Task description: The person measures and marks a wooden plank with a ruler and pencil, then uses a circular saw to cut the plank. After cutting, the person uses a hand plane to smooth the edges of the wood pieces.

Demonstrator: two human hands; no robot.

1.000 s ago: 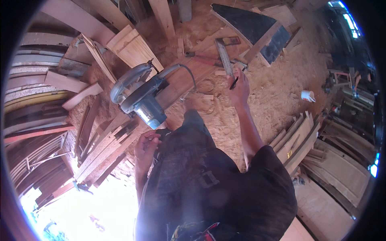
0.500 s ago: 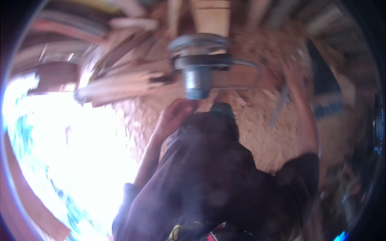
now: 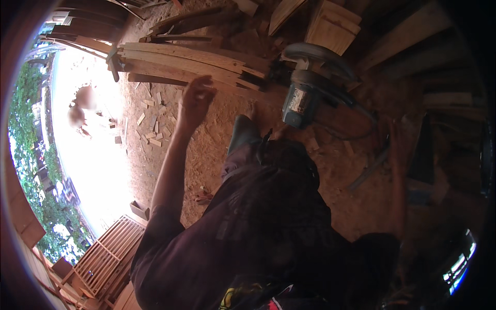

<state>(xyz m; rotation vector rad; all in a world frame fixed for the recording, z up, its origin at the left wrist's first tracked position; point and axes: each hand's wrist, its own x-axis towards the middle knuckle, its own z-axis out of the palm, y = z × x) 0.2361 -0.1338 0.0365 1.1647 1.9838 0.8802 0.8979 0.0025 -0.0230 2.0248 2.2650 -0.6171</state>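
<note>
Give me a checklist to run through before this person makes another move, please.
1. Left hand free: ok, nothing shows in its fingers.
2. Right hand gripping the metal square: cannot tell, too dark.
3. Both hands off the power saw: ok, neither is on its body.
4. Saw switched off: cannot tell.
5. Floor free of scraps: not ok, small wood offcuts lie scattered beyond the left forearm.
</note>
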